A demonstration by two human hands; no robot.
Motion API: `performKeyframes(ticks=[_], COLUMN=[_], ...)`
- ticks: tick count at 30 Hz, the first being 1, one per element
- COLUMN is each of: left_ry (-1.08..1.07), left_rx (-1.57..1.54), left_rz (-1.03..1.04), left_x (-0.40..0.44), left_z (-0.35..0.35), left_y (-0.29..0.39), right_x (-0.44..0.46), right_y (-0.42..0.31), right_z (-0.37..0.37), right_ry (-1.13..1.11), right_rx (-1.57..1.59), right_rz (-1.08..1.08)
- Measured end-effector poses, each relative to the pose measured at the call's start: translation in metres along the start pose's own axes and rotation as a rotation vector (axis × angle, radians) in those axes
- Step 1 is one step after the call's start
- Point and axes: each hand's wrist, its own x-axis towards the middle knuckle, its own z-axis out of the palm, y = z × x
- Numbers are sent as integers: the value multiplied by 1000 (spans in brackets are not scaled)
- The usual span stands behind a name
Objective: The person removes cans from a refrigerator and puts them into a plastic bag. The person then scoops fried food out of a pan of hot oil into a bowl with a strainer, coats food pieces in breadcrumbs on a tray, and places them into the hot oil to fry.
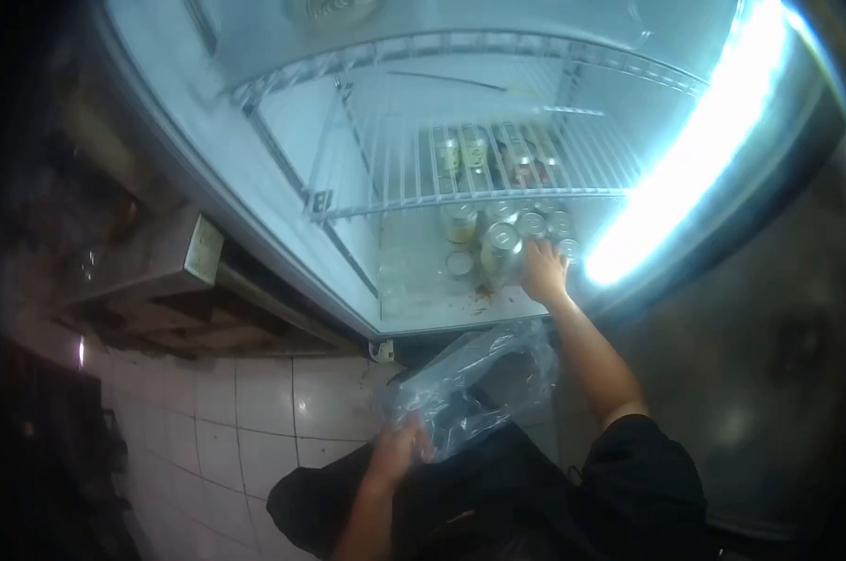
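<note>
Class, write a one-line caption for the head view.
Right hand among cans in a fridge, left hand holding a plastic bag.

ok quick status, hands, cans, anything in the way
Left grip holding clear plastic bag. Right grip at the cans, hold unclear. Cans grouped on cooler floor; wire shelf overhead, partly screening those behind.

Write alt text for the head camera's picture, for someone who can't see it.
A right hand reaches among cans on the floor of a lit fridge, below a wire shelf. The left hand holds a clear bag just outside.
</note>
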Motion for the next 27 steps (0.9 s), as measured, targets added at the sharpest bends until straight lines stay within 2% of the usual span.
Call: performKeyframes(ticks=[2, 3, 4, 6, 7, 8, 9, 11, 13, 14, 16, 17, 19, 20, 22, 23, 24, 25, 26, 27], left_ry=[41, 33, 81, 139, 145, 149, 148, 180, 209, 135, 61, 5, -40, 6, 59, 16, -29, 74, 76, 39], left_rx=[-74, -70, -145, -238, -233, -226, -267, -239, -203, -220, -227, -212, -198, -231, -275, -371, -466, -459, -466, -479], left_rz=[-65, -69, -47, -34, -20, -11, 26, 7, -1, 18, 37, -9, -60, -78, -86, -17, 53, 91, 97, 129], left_x=[-8, -9, -8, -1, 1, 3, -1, 0, 1, 4, 1, -7, -19, -21, -30, -36, -40, -43, -45, -47], left_z=[5, 7, 10, 12, 9, 10, 18, 27, 32, 31, 33, 35, 36, 34, 23, 13, 5, 1, -5, -12], left_y=[15, 17, 16, 12, 8, 6, 13, 21, 20, 12, 14, 23, 33, 36, 43, 47, 49, 49, 47, 43], right_x=[-2, -3, -7, -19, -27, -40, -56, -78, -102, -113, -125, -129, -137, -136, -116, -107, -107, -107, -105, -86], right_y=[2, 2, 5, 8, 6, 4, 1, 1, -2, -14, -32, -36, -43, -41, -44, -42, -37, -29, -22, -26], right_z=[-14, -17, -21, -37, -58, -78, -99, -126, -131, -125, -113, -97, -65, -59, -69, -87, -94, -98, -104, -144], right_ry=[-172, -176, -175, 39, 12, -2, -156, -484, -804, -952, -1008, -1005, -1176, -1182, -1026, -1019, -1022, -923, -818, -1019], right_rx=[120, 118, 114, 418, 579, 572, 1019, 1448, 1439, 1454, 1054, 1060, 961, 961, 673, 827, 822, 786, 744, 884], right_rz=[-20, -7, -6, 35, 135, 134, 218, 168, -40, -113, -260, -259, 76, 67, -122, -275, -283, -514, -739, -633])
